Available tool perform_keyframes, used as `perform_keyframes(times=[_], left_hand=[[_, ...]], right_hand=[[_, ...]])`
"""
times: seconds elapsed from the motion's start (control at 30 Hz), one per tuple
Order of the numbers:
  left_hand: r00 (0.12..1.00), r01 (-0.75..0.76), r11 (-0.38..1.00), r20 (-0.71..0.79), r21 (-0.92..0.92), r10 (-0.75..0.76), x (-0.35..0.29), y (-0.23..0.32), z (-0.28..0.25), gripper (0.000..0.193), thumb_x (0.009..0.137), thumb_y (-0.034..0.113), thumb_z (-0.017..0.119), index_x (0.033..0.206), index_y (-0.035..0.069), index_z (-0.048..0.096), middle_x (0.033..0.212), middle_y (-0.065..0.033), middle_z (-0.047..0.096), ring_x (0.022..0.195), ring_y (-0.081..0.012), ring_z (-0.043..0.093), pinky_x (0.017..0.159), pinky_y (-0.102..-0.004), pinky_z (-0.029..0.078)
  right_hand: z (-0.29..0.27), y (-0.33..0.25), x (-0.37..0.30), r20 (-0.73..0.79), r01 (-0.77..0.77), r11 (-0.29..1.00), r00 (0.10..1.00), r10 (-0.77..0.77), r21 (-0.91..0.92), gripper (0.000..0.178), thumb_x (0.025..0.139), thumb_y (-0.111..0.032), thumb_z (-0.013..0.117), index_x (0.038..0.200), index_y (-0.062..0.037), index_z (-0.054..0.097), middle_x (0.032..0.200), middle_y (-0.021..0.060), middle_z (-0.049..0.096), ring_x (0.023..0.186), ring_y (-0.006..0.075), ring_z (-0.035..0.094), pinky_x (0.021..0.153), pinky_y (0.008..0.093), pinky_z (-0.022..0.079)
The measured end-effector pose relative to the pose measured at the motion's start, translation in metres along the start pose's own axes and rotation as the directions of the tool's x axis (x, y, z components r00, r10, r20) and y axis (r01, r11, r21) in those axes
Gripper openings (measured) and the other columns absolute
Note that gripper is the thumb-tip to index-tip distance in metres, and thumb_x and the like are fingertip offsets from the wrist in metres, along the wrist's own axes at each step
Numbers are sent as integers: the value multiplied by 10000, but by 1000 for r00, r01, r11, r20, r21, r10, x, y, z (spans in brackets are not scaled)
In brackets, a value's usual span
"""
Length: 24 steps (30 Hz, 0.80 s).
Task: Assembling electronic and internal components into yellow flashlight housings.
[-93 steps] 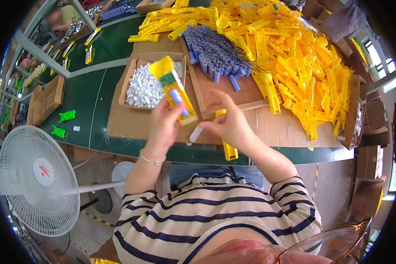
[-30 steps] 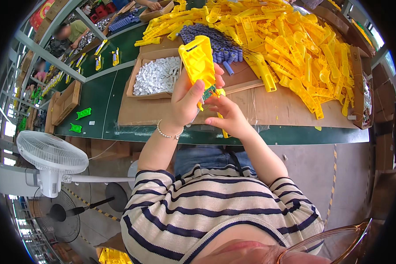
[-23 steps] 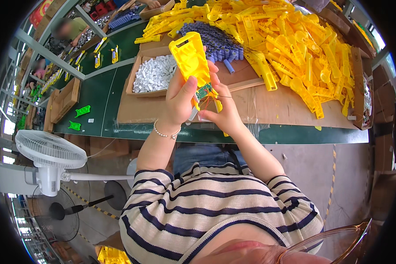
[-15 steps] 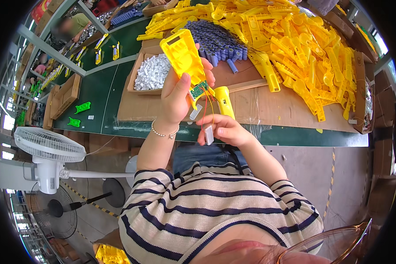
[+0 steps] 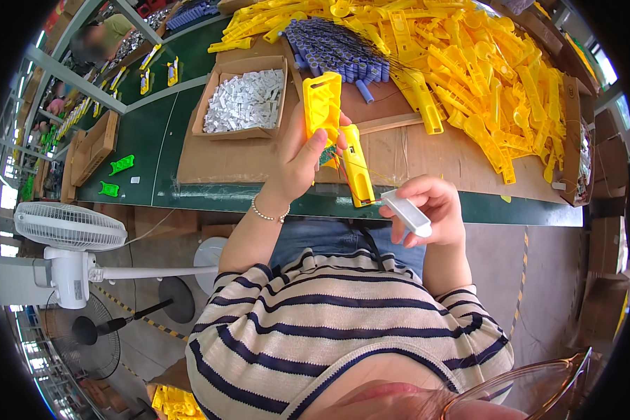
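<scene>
While our left hand (image 5: 299, 159) and right hand (image 5: 441, 210) stand apart at the near edge of the bench (image 5: 483, 216), each is closed on its own part. The left pinches a yellow shell (image 5: 322, 108) between thumb and fingers, ribbed hollow face toward us, probably so that we can see its inside and the green circuit board (image 5: 326, 155) at its lower end. The right grips a white block (image 5: 407, 213) just past that edge; thin wires (image 5: 339, 166) run toward it, so we judge the light hold spares them a tug. Between our hands, a yellow casing (image 5: 356, 166) lies near the edge, within easy reach. Farther back sit a carton (image 5: 285, 91) of white pieces (image 5: 243, 100), blue-violet cylinders (image 5: 329, 52) and, toward the far right corner, heaped yellow parts (image 5: 483, 91), presumably grouped by kind for picking.
</scene>
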<state>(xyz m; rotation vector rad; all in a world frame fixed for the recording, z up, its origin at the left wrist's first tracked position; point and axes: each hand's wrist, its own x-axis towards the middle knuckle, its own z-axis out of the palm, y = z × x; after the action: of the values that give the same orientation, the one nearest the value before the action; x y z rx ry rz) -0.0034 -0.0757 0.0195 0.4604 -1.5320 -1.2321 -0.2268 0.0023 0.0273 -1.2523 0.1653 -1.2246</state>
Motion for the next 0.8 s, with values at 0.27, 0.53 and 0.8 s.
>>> perform_keyframes(times=[0.27, 0.53, 0.8], left_hand=[[993, 112, 991, 55, -76, -108, -22, -11, 17, 478, 970, 247, 435, 1366, 29, 277, 1116, -110, 528, 886, -125, 540, 800, -263, 450], [976, 144, 958, 125, 247, -179, -34, -14, 20, 517, 956, 222, 466, 1380, 4, 267, 1117, -134, 548, 1021, -215, 543, 899, -313, 424], [986, 90, 975, 122, 204, -117, -35, -15, 23, 521, 971, 195, 423, 1402, -2, 206, 1132, -64, 494, 936, -119, 500, 860, -264, 411]], right_hand=[[8, 10, 23, -243, -39, 972, 970, -19, -232, 123, 878, -82, 596, 942, 21, 617, 700, 48, 620, 474, 59, 465, 451, 174, 368], [14, -8, 32, -496, -500, 865, 763, 416, -44, 180, 913, -135, 566, 1042, -18, 523, 647, 67, 605, 423, 21, 391, 377, 158, 237], [12, 3, 26, -481, -436, 896, 770, 419, 83, 152, 909, -130, 571, 1004, -39, 496, 630, 75, 593, 420, 40, 402, 371, 170, 226]])
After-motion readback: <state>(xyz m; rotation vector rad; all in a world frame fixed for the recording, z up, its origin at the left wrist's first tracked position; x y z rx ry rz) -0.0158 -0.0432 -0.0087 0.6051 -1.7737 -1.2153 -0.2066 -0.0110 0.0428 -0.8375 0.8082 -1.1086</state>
